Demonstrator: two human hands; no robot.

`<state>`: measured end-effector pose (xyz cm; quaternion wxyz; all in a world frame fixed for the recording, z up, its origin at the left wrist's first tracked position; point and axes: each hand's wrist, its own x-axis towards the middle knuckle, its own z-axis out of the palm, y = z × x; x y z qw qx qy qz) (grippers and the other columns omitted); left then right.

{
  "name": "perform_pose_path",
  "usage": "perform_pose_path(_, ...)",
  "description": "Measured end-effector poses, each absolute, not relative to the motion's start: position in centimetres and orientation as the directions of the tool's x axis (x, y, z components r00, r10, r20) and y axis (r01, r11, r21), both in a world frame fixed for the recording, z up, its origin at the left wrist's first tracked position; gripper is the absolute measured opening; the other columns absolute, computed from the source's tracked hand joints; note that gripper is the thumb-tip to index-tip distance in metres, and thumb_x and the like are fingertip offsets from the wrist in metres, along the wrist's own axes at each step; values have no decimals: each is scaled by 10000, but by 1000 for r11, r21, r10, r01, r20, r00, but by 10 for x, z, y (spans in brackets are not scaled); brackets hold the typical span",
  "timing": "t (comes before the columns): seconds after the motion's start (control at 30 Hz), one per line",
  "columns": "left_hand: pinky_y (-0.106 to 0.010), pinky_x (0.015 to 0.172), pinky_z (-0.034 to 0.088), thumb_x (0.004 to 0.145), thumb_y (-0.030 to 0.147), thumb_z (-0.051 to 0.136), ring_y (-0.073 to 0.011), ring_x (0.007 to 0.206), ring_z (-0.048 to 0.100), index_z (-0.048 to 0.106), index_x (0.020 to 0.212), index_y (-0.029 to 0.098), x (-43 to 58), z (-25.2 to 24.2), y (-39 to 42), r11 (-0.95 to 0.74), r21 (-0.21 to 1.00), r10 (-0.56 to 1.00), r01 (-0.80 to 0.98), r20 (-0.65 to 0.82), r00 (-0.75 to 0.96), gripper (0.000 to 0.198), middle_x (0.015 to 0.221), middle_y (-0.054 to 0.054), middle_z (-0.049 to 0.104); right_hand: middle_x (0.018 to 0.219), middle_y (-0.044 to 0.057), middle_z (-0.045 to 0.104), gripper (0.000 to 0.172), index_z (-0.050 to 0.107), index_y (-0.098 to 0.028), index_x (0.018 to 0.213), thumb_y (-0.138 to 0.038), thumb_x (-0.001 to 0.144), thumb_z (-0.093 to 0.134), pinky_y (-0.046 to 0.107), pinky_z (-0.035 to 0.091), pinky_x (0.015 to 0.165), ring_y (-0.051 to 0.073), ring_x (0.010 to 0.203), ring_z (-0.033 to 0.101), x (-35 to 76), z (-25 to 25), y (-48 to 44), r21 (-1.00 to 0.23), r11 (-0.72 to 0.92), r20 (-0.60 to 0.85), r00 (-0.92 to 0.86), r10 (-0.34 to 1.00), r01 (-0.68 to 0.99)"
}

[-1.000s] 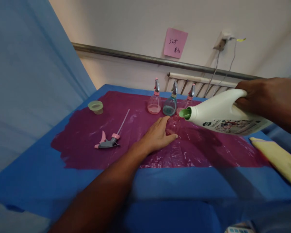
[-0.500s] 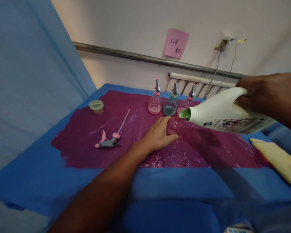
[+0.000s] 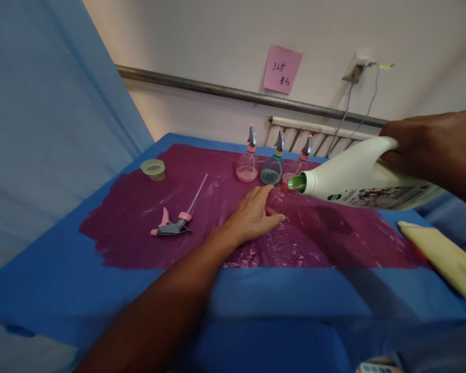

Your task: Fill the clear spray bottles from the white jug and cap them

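Note:
My left hand [image 3: 252,215] lies on the purple plastic sheet [image 3: 132,233], its fingers curled round a small clear pinkish bottle [image 3: 276,201] that has no spray head. My right hand [image 3: 431,147] grips the handle of a white detergent jug [image 3: 349,178]. The jug is tipped almost level, and its green spout [image 3: 297,182] hangs just above and to the right of the small bottle's mouth. I cannot make out any liquid flowing.
A loose spray head [image 3: 173,227] with its tube lies left of my hand, and a green cap [image 3: 153,169] sits further back left. Three spray bottles, pink [image 3: 247,166], teal [image 3: 272,168] and pink [image 3: 303,153], stand behind. A yellow cloth [image 3: 446,256] lies at right, a blue curtain [image 3: 42,129] at left.
My right hand has risen a little, lifting the jug's rear so it tips slightly more toward the spout. My left hand and the small bottle have stayed put.

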<state>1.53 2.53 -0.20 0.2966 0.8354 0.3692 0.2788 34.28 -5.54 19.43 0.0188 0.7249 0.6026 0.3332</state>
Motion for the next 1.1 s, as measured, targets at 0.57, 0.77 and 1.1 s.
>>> perform_pose_path(0.57,-602,1323,525,942,497,885,-407,1554,638,540,1695,288,16,-7,27,-569,674,778,471,255,575,854,1635,-143,668,858,109,666,599,626,-320,921,-754,1117,264,409,243,692,283,741,543,327,204,-67,487,-223,415,1,910,844)
perform_pose_path(0.77,-593,1322,531,941,481,892,-406,1555,636,552,1686,267,16,-7,26,-582,671,770,459,273,576,847,1627,-149,666,845,84,663,281,530,-293,886,-497,1046,419,381,216,653,247,678,492,323,210,-69,535,-187,393,-47,918,824)
perform_pose_path(1.1,-585,1314,540,942,485,891,-400,1542,646,554,1686,258,17,-7,27,-583,672,768,457,270,581,847,1615,-151,671,832,67,608,116,490,-303,871,-395,938,515,392,240,652,261,697,493,323,210,-69,553,-204,393,-37,919,808)
